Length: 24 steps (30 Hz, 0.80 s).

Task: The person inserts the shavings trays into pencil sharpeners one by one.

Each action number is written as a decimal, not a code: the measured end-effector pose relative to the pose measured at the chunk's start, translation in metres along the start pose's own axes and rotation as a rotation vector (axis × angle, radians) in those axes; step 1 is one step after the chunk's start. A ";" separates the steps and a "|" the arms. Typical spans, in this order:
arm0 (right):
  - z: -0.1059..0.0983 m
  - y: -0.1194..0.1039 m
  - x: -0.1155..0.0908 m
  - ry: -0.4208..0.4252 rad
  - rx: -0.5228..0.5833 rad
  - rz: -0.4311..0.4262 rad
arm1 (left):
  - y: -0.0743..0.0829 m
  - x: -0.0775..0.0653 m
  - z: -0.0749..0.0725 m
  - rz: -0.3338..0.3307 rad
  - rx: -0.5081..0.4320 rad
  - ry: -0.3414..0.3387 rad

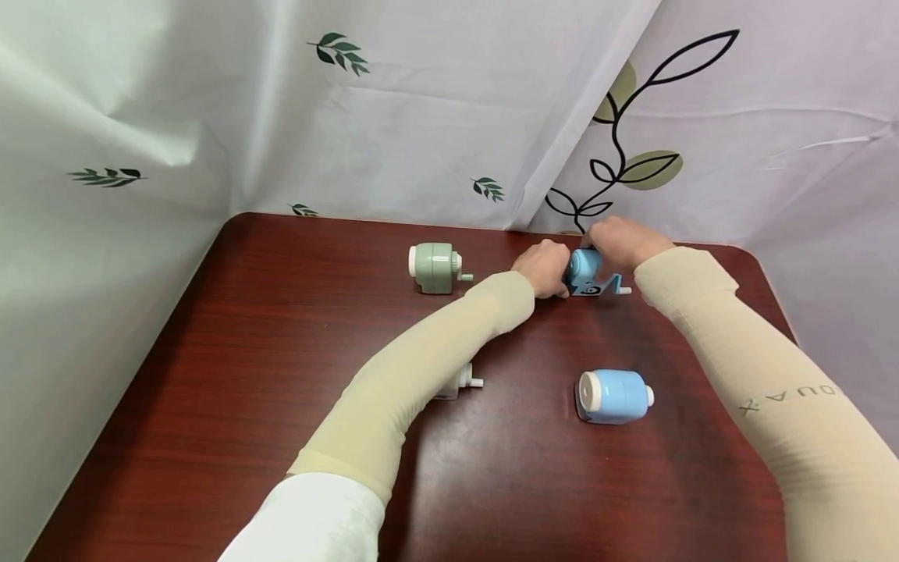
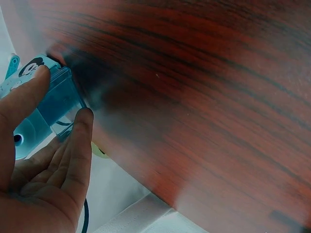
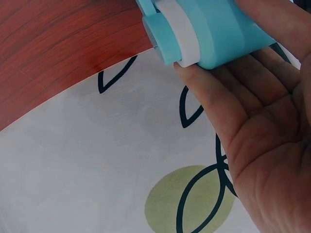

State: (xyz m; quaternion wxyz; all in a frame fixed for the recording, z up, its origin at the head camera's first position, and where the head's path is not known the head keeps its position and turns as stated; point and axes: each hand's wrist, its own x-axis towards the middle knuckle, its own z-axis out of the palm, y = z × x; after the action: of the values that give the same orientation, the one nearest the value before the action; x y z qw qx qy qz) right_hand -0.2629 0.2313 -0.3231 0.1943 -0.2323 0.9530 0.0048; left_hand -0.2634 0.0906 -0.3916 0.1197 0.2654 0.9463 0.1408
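Both hands are at a teal crank pencil sharpener (image 1: 584, 269) near the table's back right edge. My left hand (image 1: 542, 268) holds its left side; in the left wrist view, thumb and fingers (image 2: 81, 126) pinch the end with the see-through blue part. Around the other side of the body, my right hand (image 1: 625, 240) grips it from above and behind. A white ring and teal crank end (image 3: 165, 39) show in the right wrist view. The white-tipped crank handle (image 1: 622, 289) sticks out to the right. A panda-like print is on the front.
A green sharpener (image 1: 434, 269) stands at the back, left of my hands. Nearer, a light blue sharpener (image 1: 618, 396) sits at the right. My left sleeve (image 1: 393, 375) partly covers a greyish-white sharpener (image 1: 451, 387). A white patterned curtain (image 1: 393, 133) hangs behind the table (image 1: 281, 328).
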 end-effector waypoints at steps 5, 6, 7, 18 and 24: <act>0.001 0.000 0.001 0.011 -0.001 0.001 | 0.001 0.002 0.001 -0.006 -0.002 -0.005; 0.001 0.000 0.001 0.012 -0.001 0.002 | 0.001 0.002 0.002 -0.004 0.001 -0.005; 0.001 0.000 0.001 0.013 -0.002 0.001 | 0.001 0.003 0.002 -0.002 0.004 -0.005; 0.000 0.001 0.001 0.003 0.006 0.000 | 0.000 0.008 0.002 -0.010 -0.039 -0.015; 0.001 0.002 0.002 0.014 0.004 -0.017 | 0.000 0.011 0.002 -0.023 -0.055 -0.021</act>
State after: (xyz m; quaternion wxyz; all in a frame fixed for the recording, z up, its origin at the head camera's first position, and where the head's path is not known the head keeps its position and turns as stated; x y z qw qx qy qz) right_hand -0.2653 0.2327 -0.3248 0.1883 -0.2399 0.9524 -0.0004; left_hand -0.2718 0.0970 -0.3948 0.1382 0.2528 0.9437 0.1625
